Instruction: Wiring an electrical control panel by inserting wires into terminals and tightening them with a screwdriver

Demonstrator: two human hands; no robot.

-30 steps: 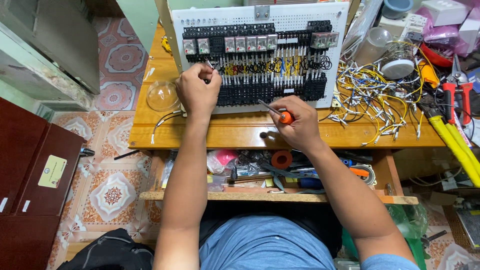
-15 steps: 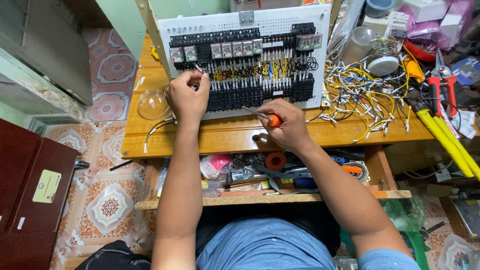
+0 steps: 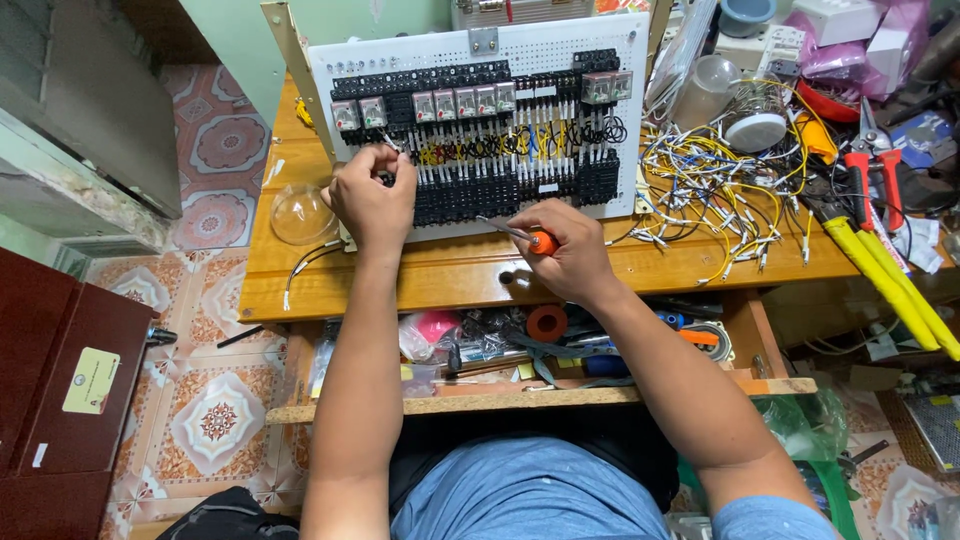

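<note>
View from above of a person seated at a wooden worktop (image 3: 470, 275), described from left to right. At the far left, a dark red cabinet (image 3: 60, 390) stands on a patterned tiled floor (image 3: 215, 415). On the worktop's left end lies a clear plastic dome (image 3: 297, 213). Just right of it, the left hand (image 3: 372, 200) is raised against a white perforated wiring panel (image 3: 480, 120) that stands tilted on the worktop; its fingertips are pinched together on something small at the panel's left side, among rows of black terminal blocks and clear relays, too small to make out. Further right, the right hand (image 3: 568, 252) rests near the panel's lower edge, its grip closed around a screwdriver (image 3: 520, 235) with an orange handle; the metal shaft points left and up toward the lower terminal row. Right of the panel lies a tangle of yellow, white and blue wires (image 3: 715, 195), then red-handled pliers (image 3: 872, 165) and long yellow-handled cutters (image 3: 885, 275) at the far right. Under the worktop, a lower shelf (image 3: 520, 400) holds a roll of orange tape (image 3: 546, 322) and cluttered tools
</note>
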